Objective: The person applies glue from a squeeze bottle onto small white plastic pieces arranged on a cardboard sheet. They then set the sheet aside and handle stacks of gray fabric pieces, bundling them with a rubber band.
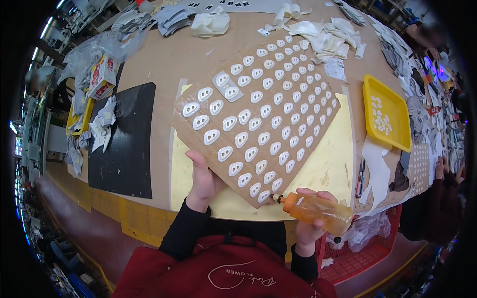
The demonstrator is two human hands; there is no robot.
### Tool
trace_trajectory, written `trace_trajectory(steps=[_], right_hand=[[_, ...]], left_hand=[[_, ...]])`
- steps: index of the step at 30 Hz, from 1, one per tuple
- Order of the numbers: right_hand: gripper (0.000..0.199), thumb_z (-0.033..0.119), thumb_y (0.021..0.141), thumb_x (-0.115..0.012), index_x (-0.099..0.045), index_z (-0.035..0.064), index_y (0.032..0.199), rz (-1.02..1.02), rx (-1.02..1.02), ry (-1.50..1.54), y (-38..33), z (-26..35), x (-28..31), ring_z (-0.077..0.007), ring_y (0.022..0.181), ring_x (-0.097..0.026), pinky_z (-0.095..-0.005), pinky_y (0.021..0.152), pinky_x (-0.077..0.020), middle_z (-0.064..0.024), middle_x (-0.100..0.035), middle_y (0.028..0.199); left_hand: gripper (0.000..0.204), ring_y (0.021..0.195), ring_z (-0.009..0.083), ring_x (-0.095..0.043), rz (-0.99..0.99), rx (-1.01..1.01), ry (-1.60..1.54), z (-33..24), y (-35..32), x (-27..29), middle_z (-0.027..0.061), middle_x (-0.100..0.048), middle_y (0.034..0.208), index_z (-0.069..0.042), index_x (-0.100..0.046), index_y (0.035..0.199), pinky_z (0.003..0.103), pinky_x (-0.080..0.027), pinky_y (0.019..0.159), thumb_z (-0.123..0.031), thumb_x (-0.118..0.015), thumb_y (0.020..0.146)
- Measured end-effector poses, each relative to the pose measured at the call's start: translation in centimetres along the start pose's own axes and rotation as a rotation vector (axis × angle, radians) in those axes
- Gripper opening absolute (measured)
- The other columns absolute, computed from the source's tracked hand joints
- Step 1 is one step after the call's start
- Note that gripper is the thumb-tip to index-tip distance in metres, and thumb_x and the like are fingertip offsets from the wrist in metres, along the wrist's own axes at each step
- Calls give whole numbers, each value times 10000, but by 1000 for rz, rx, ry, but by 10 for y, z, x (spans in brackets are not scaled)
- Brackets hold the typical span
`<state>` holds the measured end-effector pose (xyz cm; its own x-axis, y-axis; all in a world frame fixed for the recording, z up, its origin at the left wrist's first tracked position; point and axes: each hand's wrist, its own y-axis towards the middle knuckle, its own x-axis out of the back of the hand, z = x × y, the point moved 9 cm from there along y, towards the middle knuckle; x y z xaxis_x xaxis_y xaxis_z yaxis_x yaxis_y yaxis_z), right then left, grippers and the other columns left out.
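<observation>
Right now my left hand (202, 181) grips the near edge of a brown cardboard sheet (258, 116), thumb on top, holding it tilted over a pale yellow mat (325, 169). Rows of small white oval pieces (251, 154), each with two holes, cover the sheet; I cannot count them exactly, several dozen. My right hand (308, 226) is closed around an amber squeeze bottle (318, 211), whose nozzle touches the sheet's nearest corner. At the far left I see one red, white and yellow carton (103, 76) lying by clear plastic bags, its print too small to tell. One yellow tray (386, 113) sits to the right, holding a cluster of the same white pieces. One black mat (128, 139) lies left of the yellow one, with bare tabletop (169, 59) beyond it. A pen (360, 179) lies just beside the yellow mat's right edge. White scraps (325, 39) crowd the far side, and another person's hands (441, 169) work at the right edge.
</observation>
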<state>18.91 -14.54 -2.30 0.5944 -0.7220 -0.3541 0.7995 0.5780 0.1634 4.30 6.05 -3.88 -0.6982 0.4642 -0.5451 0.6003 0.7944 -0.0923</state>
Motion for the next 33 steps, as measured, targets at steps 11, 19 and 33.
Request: trace_trajectory(steps=[11,19,33], right_hand=[[696,454,723,-757,-448,23,1175,151,43,34,-8,12,-14,-330,1011,-599,-390,826,-514,-293,-562,1137],[644,407,692,-788,-497,49,1141,231,86,-132,-18,19,-17,-283,886,-645,-329,753,-520,-278,-607,1100],[625,350,657,-833,-497,75,1107,452,216,-416,-15,44,-48,-274,760,-649,-304,648,-520,-243,-633,1082]], left_hand=[[904,1300,259,-364,18,-2,29,2,0,1,113,-322,1439,-93,-165,1452,432,-361,1046,-744,-283,836],[905,1297,266,-368,2,-8,52,1,0,0,124,-325,1434,-89,-162,1451,437,-370,1039,-745,-272,838],[896,1295,253,-370,50,-19,59,-3,-1,-7,109,-326,1435,-98,-159,1453,427,-367,1039,-746,-256,841]])
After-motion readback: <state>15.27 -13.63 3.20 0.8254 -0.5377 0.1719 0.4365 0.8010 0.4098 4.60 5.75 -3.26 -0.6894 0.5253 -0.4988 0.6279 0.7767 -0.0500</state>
